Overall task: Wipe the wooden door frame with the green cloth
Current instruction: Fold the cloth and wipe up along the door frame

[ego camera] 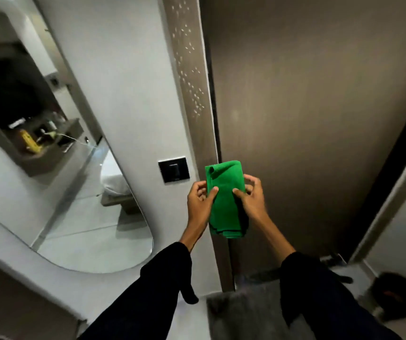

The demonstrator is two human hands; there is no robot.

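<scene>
A folded green cloth (pixel 225 192) hangs upright between both hands in front of the wooden door frame (pixel 192 94). My left hand (pixel 200 201) pinches its left edge, thumb on the front. My right hand (pixel 252 193) grips the right edge, thumb on the cloth. The frame is a brown vertical strip with pale specks on its upper part; the cloth is held in front of it at light-switch height, and I cannot tell whether it touches. The brown door (pixel 307 119) stands to the frame's right.
A black light switch (pixel 173 169) sits on the white wall just left of the frame. A long rounded mirror (pixel 57 168) covers the left wall. A grey mat (pixel 246 307) lies on the floor below, and dark shoes (pixel 398 293) lie at lower right.
</scene>
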